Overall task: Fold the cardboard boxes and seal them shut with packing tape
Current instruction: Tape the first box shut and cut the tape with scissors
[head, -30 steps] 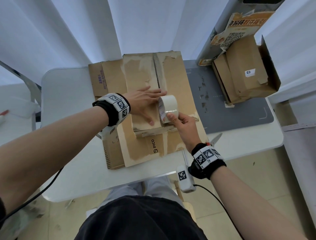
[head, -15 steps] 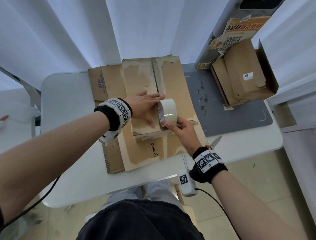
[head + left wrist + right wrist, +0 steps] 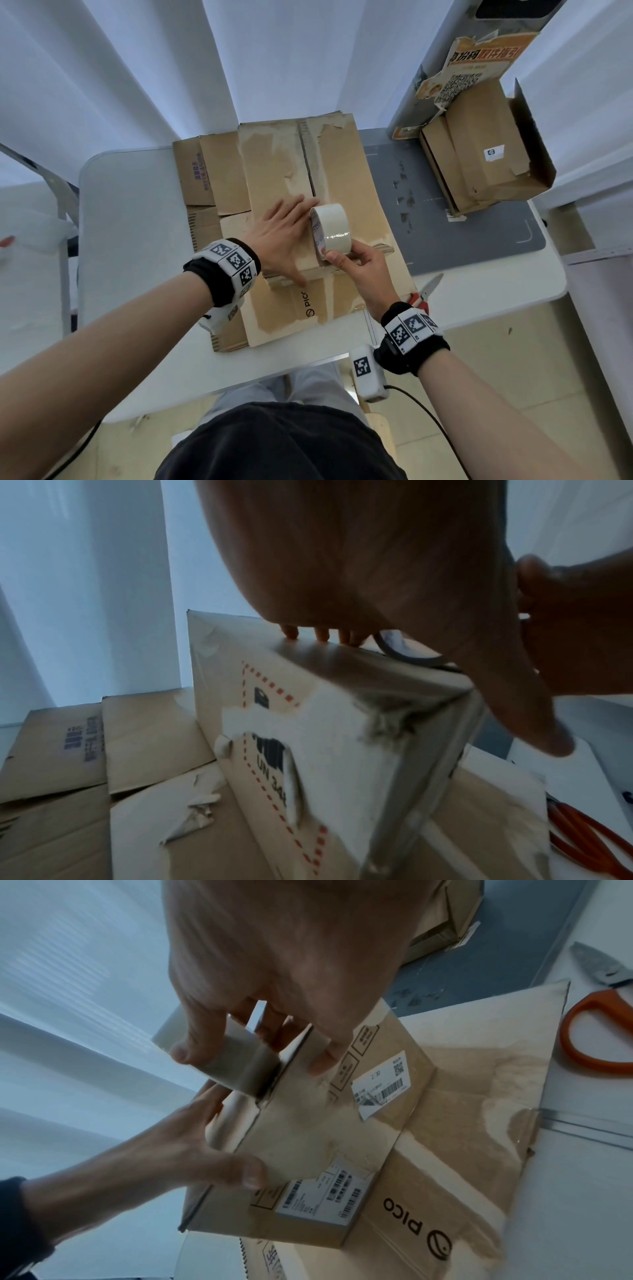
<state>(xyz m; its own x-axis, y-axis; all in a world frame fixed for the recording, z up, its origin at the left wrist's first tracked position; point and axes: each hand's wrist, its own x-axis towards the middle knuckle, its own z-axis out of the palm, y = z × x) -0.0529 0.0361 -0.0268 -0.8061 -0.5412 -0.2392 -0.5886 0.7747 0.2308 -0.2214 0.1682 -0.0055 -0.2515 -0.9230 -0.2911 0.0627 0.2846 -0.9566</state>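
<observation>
A brown cardboard box [image 3: 342,171] stands in the middle of the white table [image 3: 130,240], its top flaps folded down and a seam running along the top. My left hand [image 3: 284,233] lies flat on the left flap, fingers straight, thumb at the near edge. A roll of pale packing tape [image 3: 330,231] stands on edge at the near end of the seam, and my right hand [image 3: 356,263] grips it between thumb and fingers. The right wrist view shows the tape roll [image 3: 232,1064] touching the box [image 3: 342,1137] at its top front edge. In the left wrist view my fingertips [image 3: 322,635] press the box [image 3: 325,723].
Flattened cardboard [image 3: 212,171] lies under the box, one sheet marked PICO. Orange-handled scissors [image 3: 424,291] lie by my right wrist. A grey mat [image 3: 462,219] covers the table's right part, with an open cardboard box [image 3: 486,154] on its far corner. White curtains hang behind.
The view has shifted slightly. Both hands keep their places, the left flat on the flap and the right holding the roll at the near end of the seam.
</observation>
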